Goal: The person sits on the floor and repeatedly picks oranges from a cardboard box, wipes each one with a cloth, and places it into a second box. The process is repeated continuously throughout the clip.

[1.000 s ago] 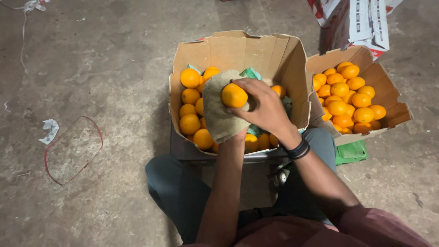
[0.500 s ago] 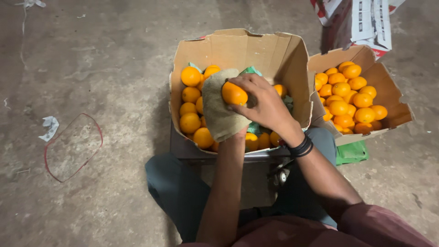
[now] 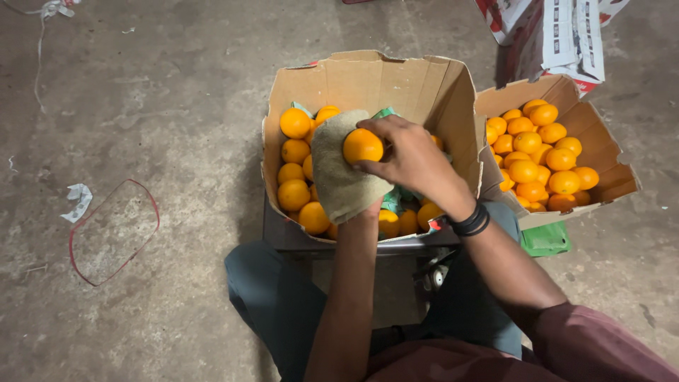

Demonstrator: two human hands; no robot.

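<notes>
Right hand (image 3: 414, 159): mine, over the near box; fingers curled around the orange, thumb side toward 9 o'clock. Grip narrow, closed on the fruit.
Orange (image 3: 363, 146): held at my right fingertips, pressed against the cloth, above the box's middle.
Left hand (image 3: 368, 206): almost wholly hidden under the cloth; only a bit shows at the cloth's lower edge. It carries the cloth from below; how tight the fingers are, I cannot tell.
Cloth (image 3: 341, 170): dull tan, draped over my left hand, touching the orange at its 3 o'clock side.
Near box (image 3: 368, 78): brown cardboard, flaps up, right in front of my knees; oranges piled along its 9 o'clock side and under my hands, green paper showing between them.
Far box (image 3: 598, 145): second cardboard box at 3 o'clock of the first, walls touching; full of oranges.
Wristbands (image 3: 472, 221): dark bands on my right wrist.
Green bag (image 3: 544, 239): under the far box's near edge.
Floor (image 3: 141, 106): bare grey concrete; a red wire loop (image 3: 113, 230) at 9 o'clock, well apart from the boxes, a paper scrap (image 3: 76, 199) just beside it.
Printed cartons (image 3: 559, 32): at 1 o'clock, behind the far box.
</notes>
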